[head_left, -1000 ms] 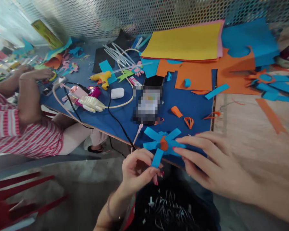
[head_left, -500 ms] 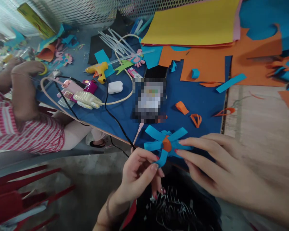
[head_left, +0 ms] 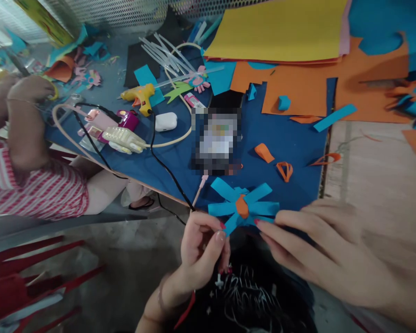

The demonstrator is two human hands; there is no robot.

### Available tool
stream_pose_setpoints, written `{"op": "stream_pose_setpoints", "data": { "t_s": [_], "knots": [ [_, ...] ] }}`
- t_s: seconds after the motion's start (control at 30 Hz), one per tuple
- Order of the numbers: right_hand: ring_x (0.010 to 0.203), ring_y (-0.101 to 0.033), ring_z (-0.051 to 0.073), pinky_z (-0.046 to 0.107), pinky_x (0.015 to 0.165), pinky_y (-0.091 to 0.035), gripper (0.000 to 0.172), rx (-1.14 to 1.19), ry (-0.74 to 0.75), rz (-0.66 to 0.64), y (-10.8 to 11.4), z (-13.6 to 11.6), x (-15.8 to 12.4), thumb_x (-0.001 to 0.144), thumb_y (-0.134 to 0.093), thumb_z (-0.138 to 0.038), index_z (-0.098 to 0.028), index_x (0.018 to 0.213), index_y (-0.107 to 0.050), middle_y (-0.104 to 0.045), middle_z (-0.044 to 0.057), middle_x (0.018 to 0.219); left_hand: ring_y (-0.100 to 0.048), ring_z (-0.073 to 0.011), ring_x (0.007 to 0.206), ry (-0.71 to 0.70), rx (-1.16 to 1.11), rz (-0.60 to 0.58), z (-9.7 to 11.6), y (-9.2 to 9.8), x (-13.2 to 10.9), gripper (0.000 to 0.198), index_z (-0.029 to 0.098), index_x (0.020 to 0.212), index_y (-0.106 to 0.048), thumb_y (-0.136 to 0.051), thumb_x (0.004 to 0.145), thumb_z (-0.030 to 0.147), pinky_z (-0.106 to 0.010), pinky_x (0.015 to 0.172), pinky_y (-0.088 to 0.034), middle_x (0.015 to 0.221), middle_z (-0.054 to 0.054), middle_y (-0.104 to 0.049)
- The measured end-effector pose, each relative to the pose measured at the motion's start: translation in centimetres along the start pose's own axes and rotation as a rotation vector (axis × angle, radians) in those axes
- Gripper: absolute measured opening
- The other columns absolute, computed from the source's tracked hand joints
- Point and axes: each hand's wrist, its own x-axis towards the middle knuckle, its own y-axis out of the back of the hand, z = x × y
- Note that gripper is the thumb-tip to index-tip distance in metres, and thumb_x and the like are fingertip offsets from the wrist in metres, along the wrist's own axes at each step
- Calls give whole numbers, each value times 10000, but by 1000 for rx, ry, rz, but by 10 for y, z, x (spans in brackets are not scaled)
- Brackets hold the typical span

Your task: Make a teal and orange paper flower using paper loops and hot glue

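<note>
A blue paper flower (head_left: 231,207) with strip petals and an orange centre (head_left: 242,206) is held over the table's near edge. My left hand (head_left: 204,245) pinches its lower left petal between thumb and forefinger; the other fingers are curled. From the right, my right hand (head_left: 319,245) has its forefinger at the lower right petals, with the thumb just below. The exact grip there is partly hidden. Beyond the flower lie a small orange paper loop (head_left: 264,152) and an orange folded strip (head_left: 284,171).
A phone (head_left: 218,138) lies behind the flower. Left of it are an earbud case (head_left: 166,121), a yellow glue gun (head_left: 140,97), cables and a power strip (head_left: 124,140). Coloured sheets (head_left: 277,30) are stacked at the back. Another person's arm (head_left: 27,125) rests at left.
The lower left petal, curled before, now lies straighter in my left fingers. My right fingers have shifted slightly down the right petals, uncovering the upper one. The view has moved slightly.
</note>
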Motion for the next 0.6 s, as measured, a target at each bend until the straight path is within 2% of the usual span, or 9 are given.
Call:
{"op": "stream_pose_setpoints", "data": {
  "t_s": [0.23, 0.6],
  "knots": [
    [820, -534, 217, 421, 832, -398, 200, -82, 40, -77, -2, -5, 3, 959, -567, -230, -178, 1122, -670, -679, 40, 866, -473, 1, 368, 6, 49, 67, 2, -7, 8, 130, 228, 1061, -506, -469, 1009, 114, -46, 366, -366, 657, 81, -566],
    [836, -510, 237, 436, 806, -387, 203, -65, 36, -91, -1, -8, 7, 949, -564, -229, -182, 1115, -670, -665, 53, 863, -426, 14, 326, 37, 74, 98, 4, -8, 8, 95, 231, 1024, -491, -484, 1011, 138, -32, 350, -337, 610, 102, -542]
  ]
}}
